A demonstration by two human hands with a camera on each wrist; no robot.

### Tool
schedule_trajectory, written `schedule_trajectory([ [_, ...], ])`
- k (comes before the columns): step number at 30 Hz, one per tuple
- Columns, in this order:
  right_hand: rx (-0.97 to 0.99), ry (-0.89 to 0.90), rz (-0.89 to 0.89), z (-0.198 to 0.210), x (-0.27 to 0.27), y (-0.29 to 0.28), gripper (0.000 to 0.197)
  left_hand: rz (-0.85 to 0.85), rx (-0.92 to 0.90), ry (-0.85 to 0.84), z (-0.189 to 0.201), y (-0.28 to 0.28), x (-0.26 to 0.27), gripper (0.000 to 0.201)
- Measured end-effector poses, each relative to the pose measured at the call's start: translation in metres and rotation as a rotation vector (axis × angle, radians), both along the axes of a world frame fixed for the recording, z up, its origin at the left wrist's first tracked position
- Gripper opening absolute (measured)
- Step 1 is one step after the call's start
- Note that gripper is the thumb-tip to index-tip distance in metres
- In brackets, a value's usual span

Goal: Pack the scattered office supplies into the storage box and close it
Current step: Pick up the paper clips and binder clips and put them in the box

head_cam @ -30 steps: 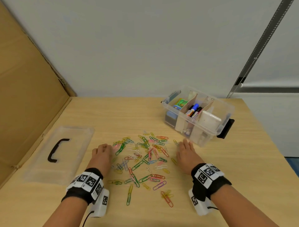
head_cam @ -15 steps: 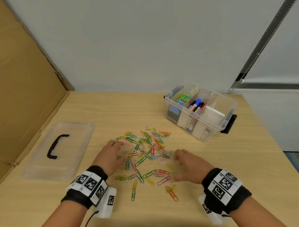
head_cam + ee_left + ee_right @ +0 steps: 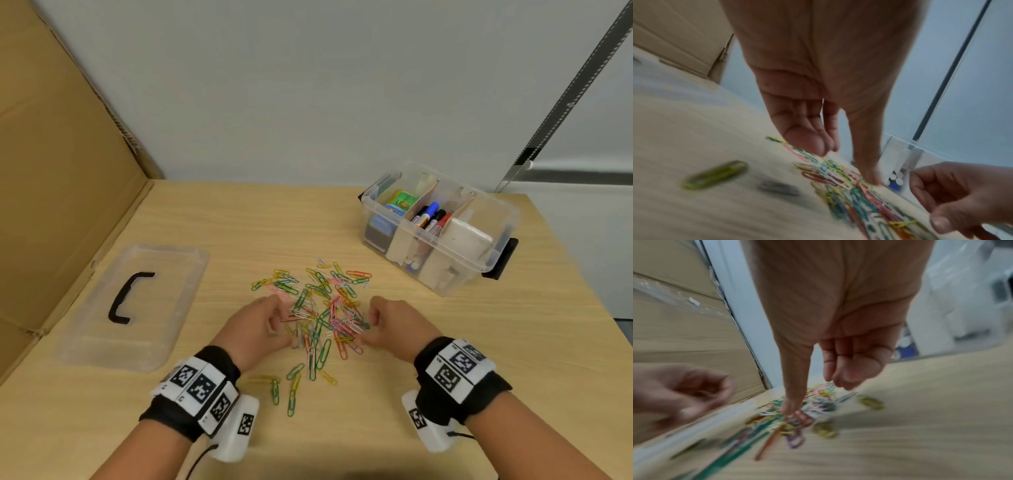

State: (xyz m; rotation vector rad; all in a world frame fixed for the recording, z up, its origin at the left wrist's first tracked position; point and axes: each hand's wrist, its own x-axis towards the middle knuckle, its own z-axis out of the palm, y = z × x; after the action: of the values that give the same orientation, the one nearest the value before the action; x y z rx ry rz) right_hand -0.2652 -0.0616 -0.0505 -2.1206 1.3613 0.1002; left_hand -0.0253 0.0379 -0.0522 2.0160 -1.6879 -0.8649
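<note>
Desk (image 3: 513, 342): clips (image 3: 325, 308) btwn L hand (image 3: 260, 325) & R hand (image 3: 394, 325).

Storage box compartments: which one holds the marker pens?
The middle compartment of the clear plastic storage box, between the two cardboard dividers; blue, black and red marker pens stand there.

The paper clips (image 3: 318, 315) lie heaped mid-table (image 3: 513, 359), between the left hand (image 3: 260, 325) and right hand (image 3: 394, 325). The lid (image 3: 164, 308) lies near the left edge; the storage box (image 3: 442, 226) stands toward the far right corner.
</note>
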Motion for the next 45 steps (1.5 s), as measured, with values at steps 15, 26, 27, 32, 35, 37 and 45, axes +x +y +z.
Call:
schedule_trajectory([
  [15, -0.151, -0.116, 0.067, -0.014, 0.011, -0.006, 0.036, -0.077, 0.043, 0.132, -0.018, -0.014, -0.031, 0.019],
  [26, -0.109, 0.102, 0.208, -0.043, 0.042, -0.042, 0.058, 0.124, 0.214, 0.093, -0.023, 0.017, 0.058, 0.03],
  [27, -0.113, 0.08, 0.223, -0.044, 0.04, -0.034, 0.059, 0.106, 0.191, 0.115, -0.025, 0.018, 0.051, 0.026],
  [32, -0.104, -0.027, 0.267, -0.039, 0.018, 0.002, 0.067, 0.004, 0.12, 0.214, -0.032, 0.0, 0.003, 0.022],
  [35, -0.119, -0.035, 0.259, -0.022, 0.014, -0.004, 0.058, 0.041, -0.022, 0.074, -0.027, -0.019, -0.003, 0.022],
  [37, -0.163, -0.038, 0.219, -0.011, 0.023, -0.02, 0.055, 0.145, -0.158, -0.114, -0.022, -0.033, 0.006, 0.033],
  [45, -0.033, 0.06, 0.274, -0.031, 0.083, -0.065, 0.062, 0.109, 0.036, -0.32, -0.028, -0.061, -0.003, 0.062],
])
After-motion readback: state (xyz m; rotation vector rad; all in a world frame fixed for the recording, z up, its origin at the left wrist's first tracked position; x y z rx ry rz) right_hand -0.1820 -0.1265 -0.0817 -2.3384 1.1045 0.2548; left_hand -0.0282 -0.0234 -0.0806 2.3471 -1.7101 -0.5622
